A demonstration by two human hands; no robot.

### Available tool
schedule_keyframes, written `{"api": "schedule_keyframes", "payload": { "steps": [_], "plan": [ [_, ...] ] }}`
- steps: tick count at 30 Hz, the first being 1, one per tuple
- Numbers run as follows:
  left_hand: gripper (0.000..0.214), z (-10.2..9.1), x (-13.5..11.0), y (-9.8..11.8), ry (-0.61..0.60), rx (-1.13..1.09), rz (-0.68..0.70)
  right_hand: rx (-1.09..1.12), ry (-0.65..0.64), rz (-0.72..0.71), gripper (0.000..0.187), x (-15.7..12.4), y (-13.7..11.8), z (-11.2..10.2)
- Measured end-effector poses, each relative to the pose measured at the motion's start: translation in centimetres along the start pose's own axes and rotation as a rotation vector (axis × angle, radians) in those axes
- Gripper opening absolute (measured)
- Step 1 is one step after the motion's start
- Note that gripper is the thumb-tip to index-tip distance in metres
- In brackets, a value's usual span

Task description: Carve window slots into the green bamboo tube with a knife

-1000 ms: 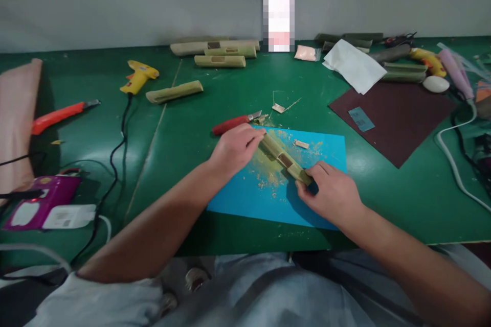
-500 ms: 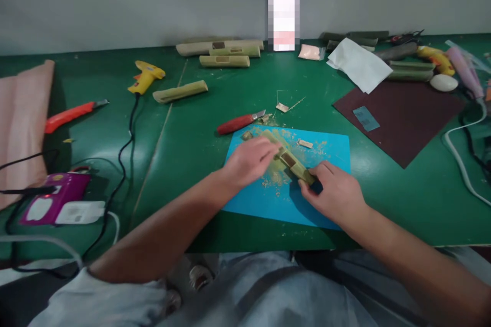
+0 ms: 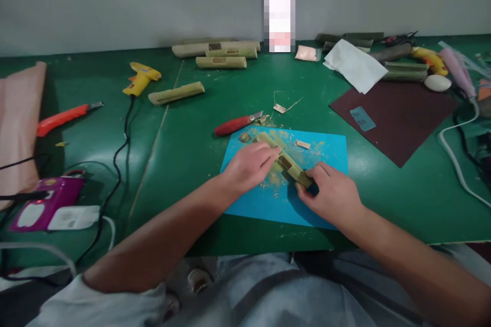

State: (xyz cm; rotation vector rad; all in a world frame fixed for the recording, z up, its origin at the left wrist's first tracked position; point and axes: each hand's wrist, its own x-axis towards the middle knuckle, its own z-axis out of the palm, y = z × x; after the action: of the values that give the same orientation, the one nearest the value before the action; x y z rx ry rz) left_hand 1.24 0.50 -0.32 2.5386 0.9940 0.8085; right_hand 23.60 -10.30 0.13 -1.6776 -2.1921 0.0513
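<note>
A green bamboo tube [image 3: 286,159] with a dark rectangular slot lies slantwise on a blue mat [image 3: 251,199], amid yellowish sawdust. My right hand [image 3: 332,195] is closed round its near end. My left hand [image 3: 249,166] presses on the middle of the tube with fingers curled; whatever sits under those fingers is hidden. A red-handled knife [image 3: 238,123] lies just beyond the mat's far left corner. A small bamboo offcut [image 3: 244,137] rests beside the tube's far end.
Several more bamboo tubes [image 3: 218,53] lie at the back of the green table [image 3: 184,138]. A yellow glue gun [image 3: 138,77], an orange cutter [image 3: 61,118], a purple device [image 3: 46,209] with cables stand left. Dark sandpaper sheet [image 3: 399,117], white cloth [image 3: 355,66] sit right.
My left hand slid from the tube's far end down along it to its middle. My right hand and the tube stayed put.
</note>
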Motion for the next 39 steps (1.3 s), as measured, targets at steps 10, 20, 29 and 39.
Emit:
{"api": "schedule_keyframes", "payload": {
  "steps": [10,20,29,39],
  "plan": [
    [0.024,0.08,-0.30,0.23,0.049,0.057,0.015,0.026,-0.020,0.096,0.024,-0.17,-0.11,0.34],
    [0.023,0.20,-0.34,-0.01,0.116,0.038,-0.031,0.038,0.000,0.134,0.026,-0.15,-0.09,0.31],
    [0.024,0.26,0.32,-0.45,0.136,0.038,-0.012,-0.040,0.058,0.051,0.028,0.13,-0.03,0.17],
    [0.023,0.14,0.04,-0.43,0.038,0.018,0.031,-0.039,0.060,0.014,0.028,0.00,0.12,0.13]
  ]
}}
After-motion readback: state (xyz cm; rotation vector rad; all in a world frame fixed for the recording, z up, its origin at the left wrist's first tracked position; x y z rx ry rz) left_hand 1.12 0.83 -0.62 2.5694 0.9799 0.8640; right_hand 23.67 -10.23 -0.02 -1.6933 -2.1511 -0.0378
